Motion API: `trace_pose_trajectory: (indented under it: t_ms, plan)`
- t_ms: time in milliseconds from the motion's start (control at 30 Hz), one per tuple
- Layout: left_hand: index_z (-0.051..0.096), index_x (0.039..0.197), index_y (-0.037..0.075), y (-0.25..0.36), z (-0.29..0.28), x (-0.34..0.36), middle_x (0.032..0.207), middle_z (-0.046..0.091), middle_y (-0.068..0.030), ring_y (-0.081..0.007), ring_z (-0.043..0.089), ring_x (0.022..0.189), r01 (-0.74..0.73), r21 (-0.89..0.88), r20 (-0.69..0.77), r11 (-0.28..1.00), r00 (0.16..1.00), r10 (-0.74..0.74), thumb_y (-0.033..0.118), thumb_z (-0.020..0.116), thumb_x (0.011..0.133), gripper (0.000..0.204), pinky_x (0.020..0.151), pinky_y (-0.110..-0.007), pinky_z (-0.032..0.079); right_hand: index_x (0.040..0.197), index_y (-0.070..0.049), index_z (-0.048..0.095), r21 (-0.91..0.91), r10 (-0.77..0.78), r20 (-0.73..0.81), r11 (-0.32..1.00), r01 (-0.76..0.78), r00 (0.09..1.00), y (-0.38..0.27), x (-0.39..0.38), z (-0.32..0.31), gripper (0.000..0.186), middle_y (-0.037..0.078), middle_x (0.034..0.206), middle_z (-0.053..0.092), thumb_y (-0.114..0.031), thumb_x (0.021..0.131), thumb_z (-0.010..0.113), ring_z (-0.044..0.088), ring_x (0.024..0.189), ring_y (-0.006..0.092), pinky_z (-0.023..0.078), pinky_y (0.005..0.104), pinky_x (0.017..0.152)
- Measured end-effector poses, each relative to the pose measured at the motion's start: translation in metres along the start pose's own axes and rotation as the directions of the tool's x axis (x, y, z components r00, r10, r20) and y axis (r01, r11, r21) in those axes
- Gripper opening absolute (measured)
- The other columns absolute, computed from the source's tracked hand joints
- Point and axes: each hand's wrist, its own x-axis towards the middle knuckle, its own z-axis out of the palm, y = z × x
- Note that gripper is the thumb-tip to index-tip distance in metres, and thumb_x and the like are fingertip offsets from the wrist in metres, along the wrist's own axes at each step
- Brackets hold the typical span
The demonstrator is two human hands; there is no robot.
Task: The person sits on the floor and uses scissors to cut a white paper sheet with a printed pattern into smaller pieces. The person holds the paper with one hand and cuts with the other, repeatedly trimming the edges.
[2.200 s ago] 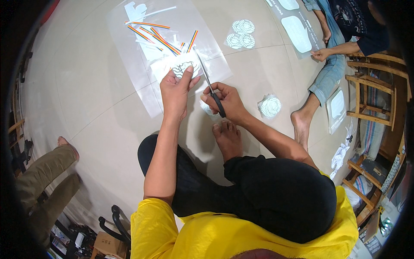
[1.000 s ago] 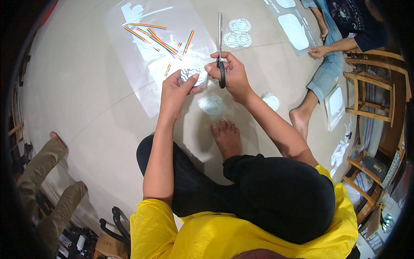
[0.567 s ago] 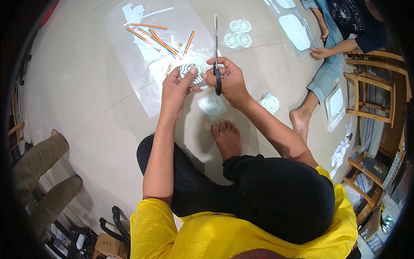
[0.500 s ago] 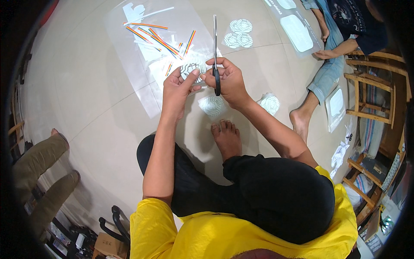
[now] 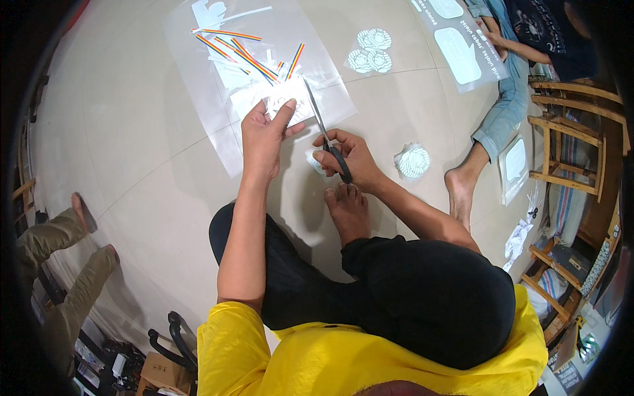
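Observation:
My left hand (image 5: 265, 137) pinches a white patterned sticker sheet (image 5: 288, 113) between thumb and fingers, above a clear plastic sheet. In my right hand (image 5: 350, 157) is a pair of scissors (image 5: 317, 113) with black handles. The long blades point up and left, lying along the right edge of the sticker sheet; whether they are apart I cannot tell. Under my right hand, partly hidden, a round patterned cutout (image 5: 317, 162) lies on the floor. Another round cutout (image 5: 414, 162) rests to the right of that hand.
Rainbow-striped strips (image 5: 230, 34) and white scraps lie on the clear plastic sheet (image 5: 198, 99). Beyond are several round cutouts (image 5: 370, 50). At far right a seated person (image 5: 502, 99) handles a printed sheet (image 5: 459, 56). Wooden chairs (image 5: 568, 152) line the right; another person's legs (image 5: 72, 264) are at left.
My right hand has moved down with the scissors, whose blades now tilt left toward the sticker sheet. My left hand has shifted slightly left. The seated person's hand and printed sheet have moved.

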Motion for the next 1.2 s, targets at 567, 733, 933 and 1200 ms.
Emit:
trace_pose_trajectory:
  t_ms: [567,733,933,1200]
  plan:
    - [0.058,0.135,-0.006,0.004,0.006,-0.006,0.113,0.076,-0.0096,-0.0161,0.076,0.096,-0.046,-0.013,0.019,0.999,0.999,0.046,0.008,0.071,0.102,0.038,0.082,-0.031,0.066,0.116,-0.003,0.068,-0.031,-0.033,-0.028,0.999,0.032,0.999,-0.005,0.003,0.006,0.031,-0.001,0.071,0.066,-0.021,0.095,0.083,0.051,0.058,0.0043,0.038,0.0231,0.054]
    - [0.057,0.137,-0.007,0.005,0.006,-0.007,0.112,0.076,-0.0092,-0.0155,0.076,0.095,-0.060,-0.007,0.021,0.998,0.998,0.060,0.008,0.071,0.102,0.041,0.083,-0.031,0.066,0.116,-0.003,0.068,-0.054,-0.026,-0.038,0.998,0.024,0.999,-0.010,0.001,0.008,0.031,-0.002,0.070,0.066,-0.021,0.095,0.083,0.051,0.058,0.0040,0.038,0.0232,0.054]
    - [0.056,0.138,-0.008,0.005,0.006,-0.008,0.111,0.075,-0.0087,-0.0148,0.075,0.095,-0.061,-0.002,0.018,0.998,0.998,0.061,0.008,0.071,0.102,0.042,0.084,-0.032,0.067,0.114,-0.003,0.069,-0.053,-0.022,-0.059,0.998,0.019,0.998,-0.008,0.001,0.010,0.029,-0.002,0.070,0.066,-0.021,0.095,0.083,0.050,0.057,0.0037,0.037,0.0225,0.052]
    - [0.057,0.137,-0.008,0.004,0.006,-0.007,0.110,0.075,-0.0081,-0.0146,0.075,0.094,-0.066,-0.004,0.019,0.998,0.998,0.066,0.008,0.071,0.102,0.041,0.085,-0.032,0.067,0.112,-0.003,0.069,-0.044,-0.010,-0.066,0.999,0.007,0.998,-0.008,0.001,0.010,0.029,-0.002,0.068,0.064,-0.022,0.095,0.083,0.051,0.055,0.0037,0.037,0.0224,0.052]
